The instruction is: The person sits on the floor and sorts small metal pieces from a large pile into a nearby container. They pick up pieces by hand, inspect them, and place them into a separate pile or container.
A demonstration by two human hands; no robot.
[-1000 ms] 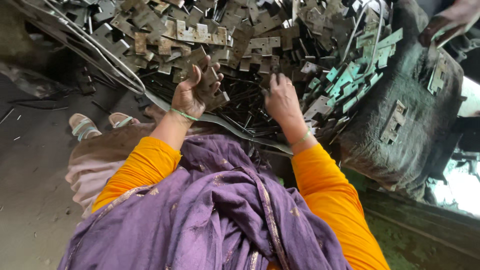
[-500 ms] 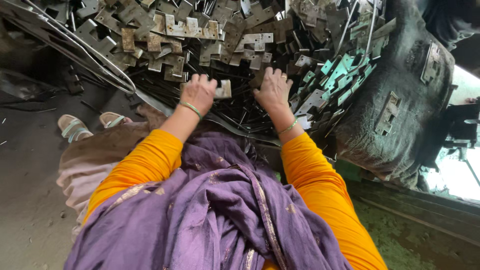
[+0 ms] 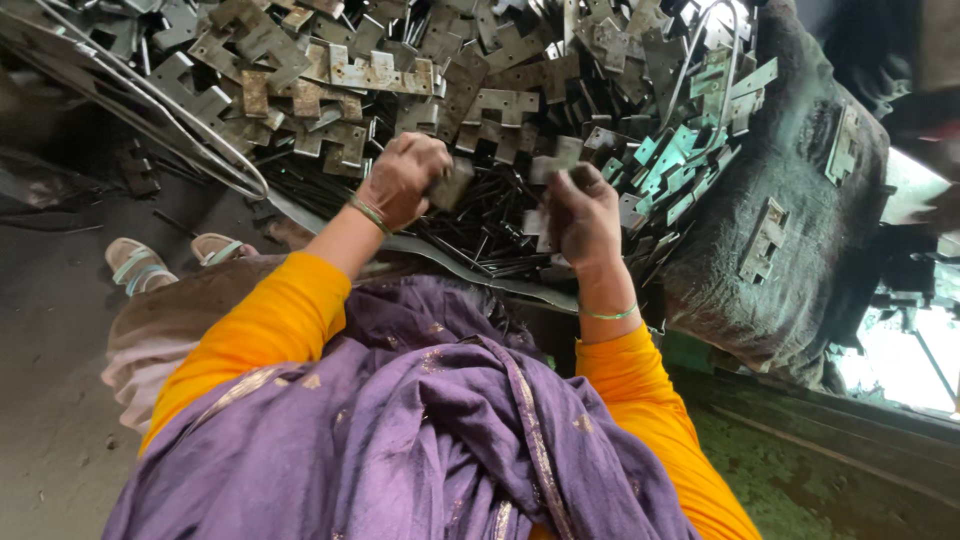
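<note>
Head view, left hand: my left hand (image 3: pixel 405 180) is curling closed around a flat grey metal plate (image 3: pixel 455 185), thumb and fingers pinching its edge.
Head view, right hand: my right hand (image 3: pixel 583 215) is closing on a second small metal piece (image 3: pixel 557 160), which is sticking up above my fingertips; my palm is facing away, so how firm the grip is I cannot tell.
Head view, where the pieces are: both are being held just above the pile of stamped metal brackets (image 3: pixel 400 80), right over a dark bundle of thin rods (image 3: pixel 490 235).
Head view, surroundings: greenish brackets (image 3: pixel 680 165) are lying to my right against a dark sack (image 3: pixel 790 220); bent wires (image 3: pixel 150 95) are running along the pile's left edge; my sandalled feet (image 3: pixel 170 258) are resting on the floor (image 3: pixel 50 400).
Head view, doing it well: I am judging that the edges are sharp, so I should be gripping the flat faces, not the cut rims.
Head view, care: keeping the two pieces apart and level would be letting me see each one's shape clearly.
Head view, risk: the heap is looking loose; pulling from low down could be setting the brackets sliding toward my wrists.
</note>
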